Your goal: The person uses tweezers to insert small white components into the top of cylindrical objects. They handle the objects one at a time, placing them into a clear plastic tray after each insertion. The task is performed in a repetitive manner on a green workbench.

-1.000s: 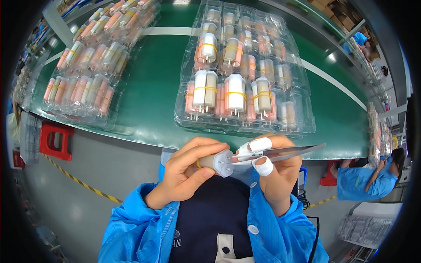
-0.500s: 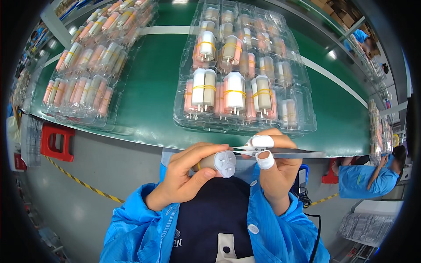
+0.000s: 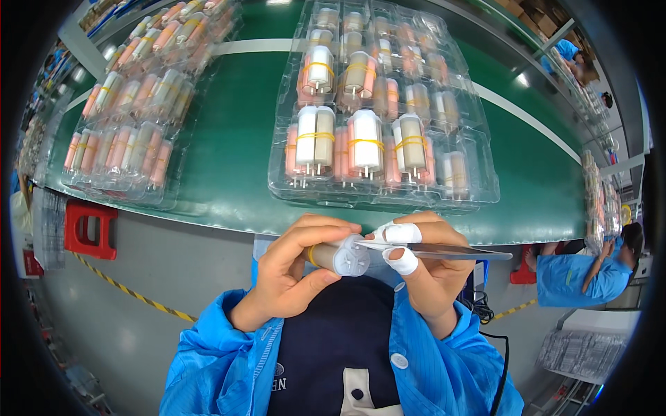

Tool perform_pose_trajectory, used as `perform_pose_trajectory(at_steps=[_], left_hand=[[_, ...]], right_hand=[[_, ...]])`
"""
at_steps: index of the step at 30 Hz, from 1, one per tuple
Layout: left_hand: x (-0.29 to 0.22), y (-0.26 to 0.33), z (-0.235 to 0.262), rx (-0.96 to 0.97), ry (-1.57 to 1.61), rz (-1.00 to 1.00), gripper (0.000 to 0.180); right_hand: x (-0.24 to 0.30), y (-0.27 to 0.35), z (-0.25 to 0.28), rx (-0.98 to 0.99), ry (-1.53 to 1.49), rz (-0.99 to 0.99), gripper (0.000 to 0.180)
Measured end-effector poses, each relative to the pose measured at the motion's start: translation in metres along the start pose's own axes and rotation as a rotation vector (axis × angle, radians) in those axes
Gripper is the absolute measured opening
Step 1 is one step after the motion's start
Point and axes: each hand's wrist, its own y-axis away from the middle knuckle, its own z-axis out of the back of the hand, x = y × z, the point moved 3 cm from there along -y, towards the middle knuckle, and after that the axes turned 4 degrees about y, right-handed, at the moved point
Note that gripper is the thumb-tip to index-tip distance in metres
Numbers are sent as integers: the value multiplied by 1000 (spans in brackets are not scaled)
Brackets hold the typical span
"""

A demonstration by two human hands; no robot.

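Observation:
My left hand (image 3: 281, 277) is closed around a banded bundle of cylinders (image 3: 352, 258), tilted so its pale end faces with small pins showing. A yellow rubber band circles its grey side; the fingers hide much of the rest. Metal tweezers (image 3: 479, 254) are pinched in my right hand (image 3: 440, 277), whose thumb and forefinger are wrapped in white tape. The slim tips reach the upper part of the bundle's pinned end; whether they grip a pin is too small to tell.
Beyond my hands, a clear plastic tray stack (image 3: 316, 196) holds banded pink, white and grey cylinders on the green table (image 3: 229, 139). Another loaded tray stack (image 3: 114, 187) stands left. A red stool (image 3: 90, 232) is below the table edge. A person in blue (image 3: 576, 277) sits far right.
The tweezers have moved left, and their tips now overlap the bundle's pinned end instead of sitting at its upper edge. The bundle has shifted slightly left.

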Motion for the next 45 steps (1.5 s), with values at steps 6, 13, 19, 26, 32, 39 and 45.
perform_pose_trajectory(at_steps=[6, 13, 19, 26, 32, 39, 45], left_hand=[[-1, -1, 0, 5, -6, -6, 41], [-1, -1, -1, -17, -27, 4, 41], [0, -1, 1, 25, -38, -40, 41], [1, 0, 1, 14, -37, -31, 40], [1, -2, 2, 32, -99, -72, 39], [3, 0, 2, 13, -110, -95, 40], [3, 0, 2, -14, -59, -43, 40]], right_hand=[[-1, -1, 1, 13, 10, 9, 20], [-1, -2, -1, -2, 0, 7, 17], [-1, -2, 1, 16, 1, 27, 17], [3, -6, 2, 95, 64, 73, 16], [1, -4, -2, 30, 13, 26, 15], [6, -10, -5, 102, 106, 58, 15], [12, -13, -3, 153, 208, 84, 16]])
